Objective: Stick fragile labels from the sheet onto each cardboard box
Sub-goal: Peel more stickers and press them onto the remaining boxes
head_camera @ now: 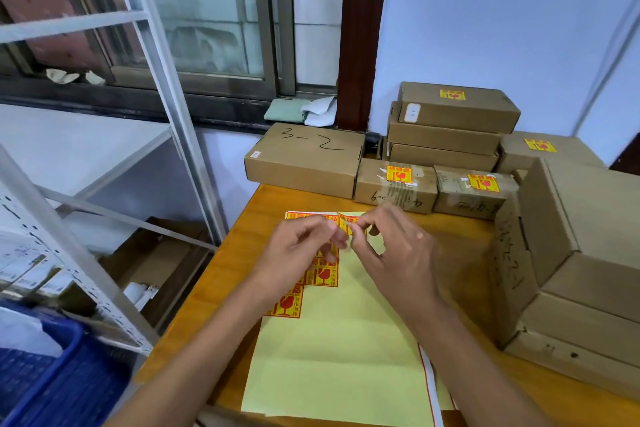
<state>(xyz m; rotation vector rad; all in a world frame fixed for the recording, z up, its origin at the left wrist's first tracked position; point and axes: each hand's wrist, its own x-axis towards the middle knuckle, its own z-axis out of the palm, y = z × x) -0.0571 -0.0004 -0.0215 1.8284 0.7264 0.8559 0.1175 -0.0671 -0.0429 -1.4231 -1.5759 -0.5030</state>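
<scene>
Head view. Pale yellow backing sheet [341,350]: lies flat on the orange table [221,274], nearest the camera, mostly stripped; remaining red-and-yellow fragile labels [320,276] cluster at its far left part, running in a stepped column toward the near left.

Left hand [298,253]: over the far part of the sheet, fingers curled, fingertips meeting those of the other hand at one label [351,222] lifted off the sheet's far edge.

Right hand [398,246]: thumb and forefinger pinching the same label from the right, remaining fingers loosely bent.

Cardboard boxes, far edge of table: one marked "3-2" [304,159] at left, without a visible label; two small taped boxes [396,185] just right of it, each bearing a fragile label on top; a stack of three [450,121] behind them, top box labelled; another labelled box [543,149] farther right.

Large box stack [571,253]: right side of table, near.

Metal shelving [104,184]: left of table. Blue crate [52,374]: near left corner.
</scene>
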